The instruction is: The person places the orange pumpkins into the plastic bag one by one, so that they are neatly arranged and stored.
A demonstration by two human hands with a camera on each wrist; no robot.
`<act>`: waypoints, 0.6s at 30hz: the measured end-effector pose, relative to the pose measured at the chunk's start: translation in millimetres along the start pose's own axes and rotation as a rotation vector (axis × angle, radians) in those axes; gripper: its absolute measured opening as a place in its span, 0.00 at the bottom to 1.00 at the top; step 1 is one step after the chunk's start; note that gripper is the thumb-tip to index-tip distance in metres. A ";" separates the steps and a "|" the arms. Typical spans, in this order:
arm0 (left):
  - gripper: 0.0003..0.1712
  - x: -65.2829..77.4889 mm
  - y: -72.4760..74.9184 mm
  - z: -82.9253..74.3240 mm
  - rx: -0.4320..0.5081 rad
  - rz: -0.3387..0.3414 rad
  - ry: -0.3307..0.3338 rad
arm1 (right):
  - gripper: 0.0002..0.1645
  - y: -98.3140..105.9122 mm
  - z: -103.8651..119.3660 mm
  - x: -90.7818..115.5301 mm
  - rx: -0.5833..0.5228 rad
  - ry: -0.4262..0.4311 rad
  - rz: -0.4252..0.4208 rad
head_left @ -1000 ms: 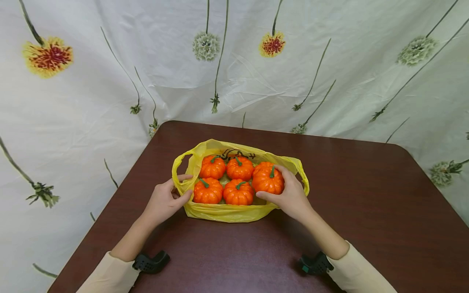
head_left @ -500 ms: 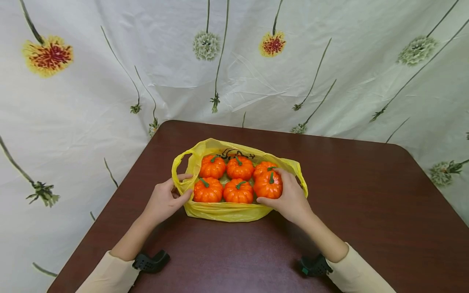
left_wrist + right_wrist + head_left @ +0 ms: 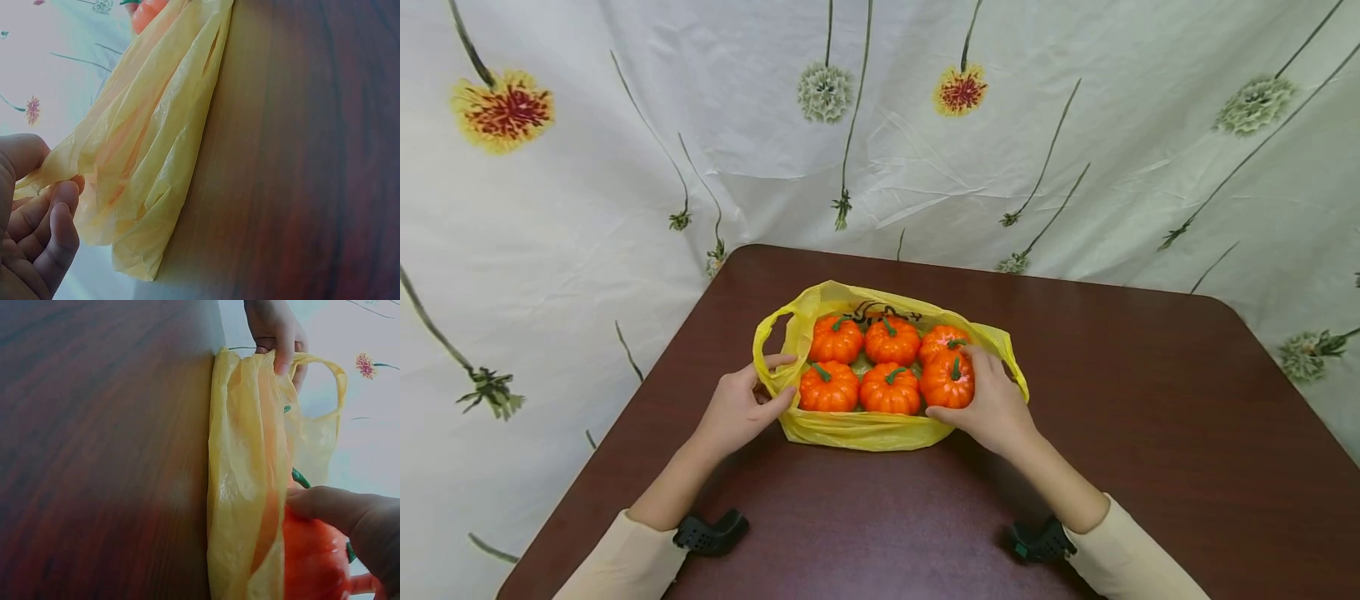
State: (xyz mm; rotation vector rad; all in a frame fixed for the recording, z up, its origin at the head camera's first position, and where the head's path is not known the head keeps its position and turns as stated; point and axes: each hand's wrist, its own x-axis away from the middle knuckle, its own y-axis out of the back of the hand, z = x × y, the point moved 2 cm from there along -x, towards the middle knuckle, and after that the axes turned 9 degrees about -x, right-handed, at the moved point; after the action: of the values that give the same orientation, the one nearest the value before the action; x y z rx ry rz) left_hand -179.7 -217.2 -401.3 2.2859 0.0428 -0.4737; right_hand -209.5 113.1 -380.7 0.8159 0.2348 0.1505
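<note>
A yellow plastic bag (image 3: 868,435) lies with its mouth spread wide, several small orange pumpkins with green stems inside it in two rows. At the bag's left end my left hand (image 3: 739,410) pinches the rim near a handle loop; the left wrist view shows the yellow film (image 3: 150,144) drawn between thumb and fingers. My right hand (image 3: 1000,408) grips the front right pumpkin (image 3: 945,385), thumb at the near side and fingers at the far side. Behind that one, another pumpkin (image 3: 942,340) is partly covered. In the right wrist view the held pumpkin (image 3: 312,556) sits behind the bag's front wall.
The bag rests on a dark red-brown table (image 3: 1150,400) with rounded far corners. Behind the table hangs a white cloth (image 3: 910,150) printed with flowers. A black wrist device (image 3: 711,533) is strapped at the left sleeve, another device (image 3: 1041,540) at the right.
My right hand has lowered the gripped pumpkin into the front right of the bag, uncovering more of the pumpkin behind it. The left hand keeps its hold on the bag's rim.
</note>
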 end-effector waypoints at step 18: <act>0.22 -0.4 -0.1 -1.9 -0.021 -0.011 -0.004 | 0.54 0.0 -3.2 -3.1 0.138 -0.056 0.129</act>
State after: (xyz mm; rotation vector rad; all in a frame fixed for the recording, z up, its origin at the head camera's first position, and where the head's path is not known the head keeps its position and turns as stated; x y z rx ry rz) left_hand -179.5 -215.8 -400.0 2.2647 0.0583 -0.4811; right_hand -213.3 114.7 -382.3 0.9712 0.1410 0.2344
